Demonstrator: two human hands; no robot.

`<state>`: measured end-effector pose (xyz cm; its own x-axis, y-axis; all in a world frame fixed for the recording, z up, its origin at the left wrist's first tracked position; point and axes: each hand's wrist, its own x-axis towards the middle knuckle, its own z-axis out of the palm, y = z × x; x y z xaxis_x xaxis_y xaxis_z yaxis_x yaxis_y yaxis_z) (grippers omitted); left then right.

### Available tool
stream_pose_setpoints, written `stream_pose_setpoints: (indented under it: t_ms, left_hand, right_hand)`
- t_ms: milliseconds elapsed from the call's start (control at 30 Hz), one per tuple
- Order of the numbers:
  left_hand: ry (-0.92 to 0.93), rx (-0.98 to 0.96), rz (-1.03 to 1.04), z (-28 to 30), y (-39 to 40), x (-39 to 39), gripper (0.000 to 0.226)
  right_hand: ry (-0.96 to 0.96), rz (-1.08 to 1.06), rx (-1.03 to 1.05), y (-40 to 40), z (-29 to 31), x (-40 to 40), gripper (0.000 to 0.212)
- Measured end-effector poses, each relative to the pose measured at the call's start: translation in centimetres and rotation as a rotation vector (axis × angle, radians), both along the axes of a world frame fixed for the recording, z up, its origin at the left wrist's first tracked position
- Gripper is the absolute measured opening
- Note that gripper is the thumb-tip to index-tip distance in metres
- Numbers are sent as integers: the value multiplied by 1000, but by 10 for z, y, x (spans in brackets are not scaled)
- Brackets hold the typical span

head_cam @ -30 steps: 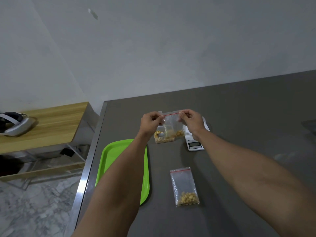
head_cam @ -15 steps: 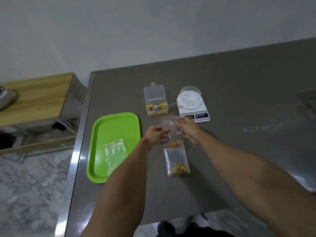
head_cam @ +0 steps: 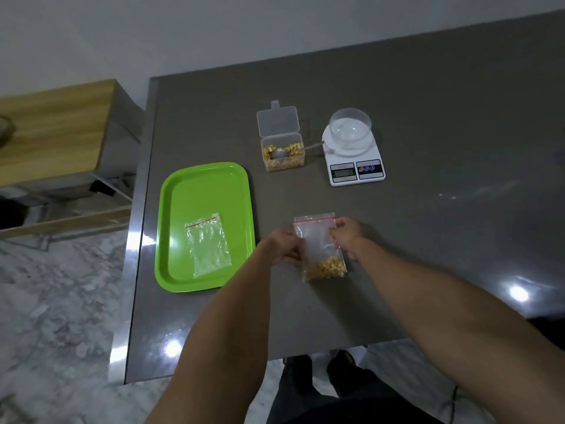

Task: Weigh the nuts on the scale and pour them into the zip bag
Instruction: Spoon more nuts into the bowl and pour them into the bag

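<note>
From the head view, your left hand (head_cam: 282, 247) and right hand (head_cam: 347, 237) each pinch a side of the zip bag (head_cam: 319, 246), nuts (head_cam: 325, 268) settled at its bottom, over the grey table (head_cam: 428, 117). The scale (head_cam: 353, 157) and the nut box (head_cam: 282, 149) stand well apart beyond it. The green tray (head_cam: 183, 191), holding an empty bag (head_cam: 208, 244), lies by the table's left edge.

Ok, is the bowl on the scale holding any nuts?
No, the clear bowl on the scale looks empty, with no nuts inside.
</note>
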<state>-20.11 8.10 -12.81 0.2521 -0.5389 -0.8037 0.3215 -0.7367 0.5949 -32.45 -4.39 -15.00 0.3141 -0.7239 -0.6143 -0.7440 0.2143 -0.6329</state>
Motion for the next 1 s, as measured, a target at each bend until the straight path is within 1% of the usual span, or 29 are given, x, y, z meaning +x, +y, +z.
stream_pose_setpoints:
  t_ms: [33,67,133,200,267,367,400,567,633,767,867,1000]
  left_hand:
    - [-18,19,-18,1,-2,1,15]
    - [-38,36,-37,2,-3,4,18]
    - [-94,70,-75,6,-8,8,27]
    - [-169,111,-125,11,-12,14,34]
    - [-253,126,-182,18,-16,25,34]
    - [-402,75,-236,29,-23,48,28]
    - [-458,60,-247,33,-25,56,26]
    - [-697,-65,-209,50,-40,98,14]
    - [-765,-103,-200,54,-45,115,10]
    - [-956,-141,-212,70,-57,141,25]
    - [-953,-147,-228,70,-69,160,31]
    - [-919,-141,-242,62,-82,181,44]
  right_hand:
    - [21,13,-24,0,0,1,7]
    - [51,41,-43,0,4,3,8]
    - [125,91,-60,0,9,6,18]
    - [189,128,-70,-3,10,9,23]
    - [243,153,-95,-3,20,13,25]
    - [328,111,-194,-10,24,22,46]
    - [312,92,-203,-13,26,27,49]
    - [168,-25,-246,-21,50,63,41]
    - [106,-60,-260,-25,56,75,39]
    - [10,-70,-264,-36,64,97,37]
    - [-59,-102,-199,-46,66,112,36]
    - [-215,-208,-23,-64,52,137,38]
